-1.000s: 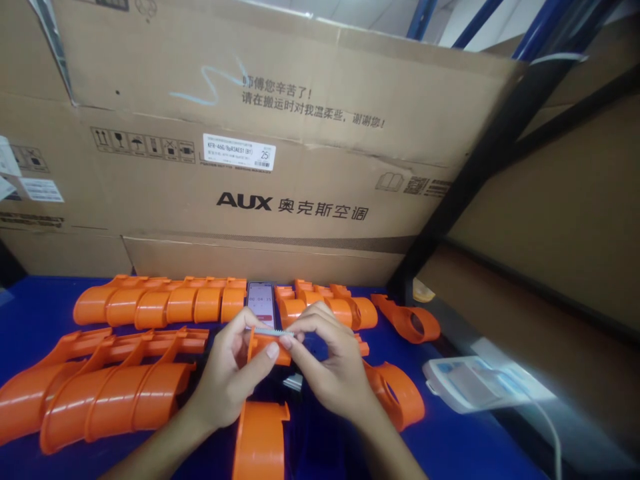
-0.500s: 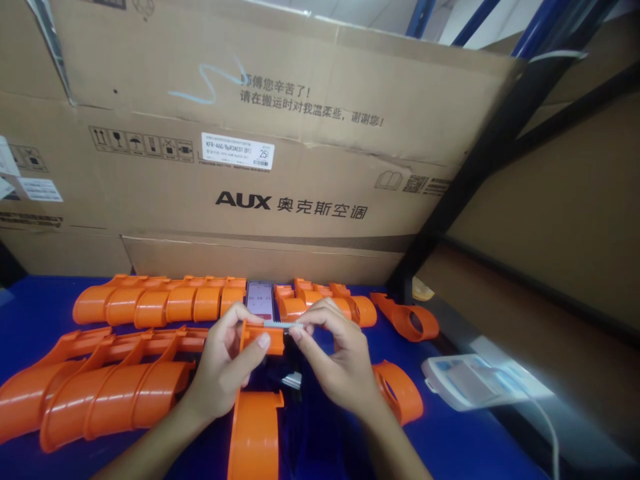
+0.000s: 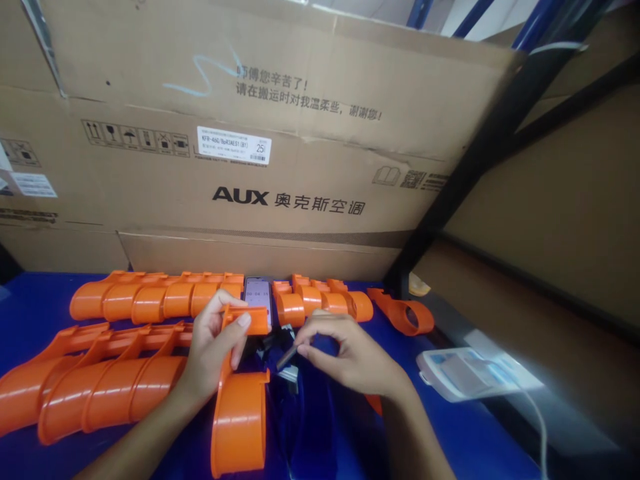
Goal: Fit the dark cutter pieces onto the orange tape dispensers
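An orange plastic tape dispenser [image 3: 240, 417] hangs tilted from my left hand [image 3: 213, 343], its narrow end gripped between thumb and fingers and its wide round part toward me. To the right, apart from it, my right hand [image 3: 350, 350] pinches a small grey metal blade [image 3: 286, 359] between thumb and fingertips. Just below lie loose silver serrated blades [image 3: 290, 377] on dark wrapping [image 3: 270, 341].
More orange dispensers stand in rows at the front left [image 3: 115, 393], back left [image 3: 150, 301] and back centre [image 3: 325, 303]. A phone [image 3: 257, 295] shows a running timer. A white corded device [image 3: 465, 373] lies right. A large cardboard box [image 3: 300, 160] walls the back.
My right hand has drawn the blade away from the dispenser's end, down over the loose blades. My left hand has shifted slightly left with the dispenser.
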A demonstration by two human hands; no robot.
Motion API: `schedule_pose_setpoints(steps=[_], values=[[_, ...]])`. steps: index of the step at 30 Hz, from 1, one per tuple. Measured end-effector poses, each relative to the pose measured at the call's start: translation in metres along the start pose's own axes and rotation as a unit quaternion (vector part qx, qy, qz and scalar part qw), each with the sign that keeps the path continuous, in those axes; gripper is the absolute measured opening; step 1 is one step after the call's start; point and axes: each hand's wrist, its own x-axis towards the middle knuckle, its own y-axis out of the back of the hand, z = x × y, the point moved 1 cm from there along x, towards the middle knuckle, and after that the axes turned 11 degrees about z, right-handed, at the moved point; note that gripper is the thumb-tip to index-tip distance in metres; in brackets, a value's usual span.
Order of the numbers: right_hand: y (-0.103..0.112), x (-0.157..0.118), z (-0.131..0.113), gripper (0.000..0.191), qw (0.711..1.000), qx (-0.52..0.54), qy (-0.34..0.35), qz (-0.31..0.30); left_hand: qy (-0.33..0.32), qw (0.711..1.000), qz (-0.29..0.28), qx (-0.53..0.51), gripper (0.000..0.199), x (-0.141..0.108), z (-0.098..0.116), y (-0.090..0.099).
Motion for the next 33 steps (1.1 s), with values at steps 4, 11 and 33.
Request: schedule_pose_setpoints(steps=[4, 11, 33], values=[[-0.005, -0.002, 0.002, 0.013, 0.998, -0.014, 0.027, -0.061, -0.001, 1.000, -0.001, -0.003, 0.020, -0.001, -0.001, -0.001], [-0.014, -0.001, -0.003, 0.017, 0.997, -0.014, 0.039, -0.069, 0.008, 1.000, 0.006, -0.010, 0.023, -0.001, 0.000, 0.000], [-0.040, -0.005, -0.028, 0.086, 0.986, 0.004, 0.159, 0.049, -0.027, 0.970, 0.237, -0.052, 0.029, 0.005, 0.007, -0.009]])
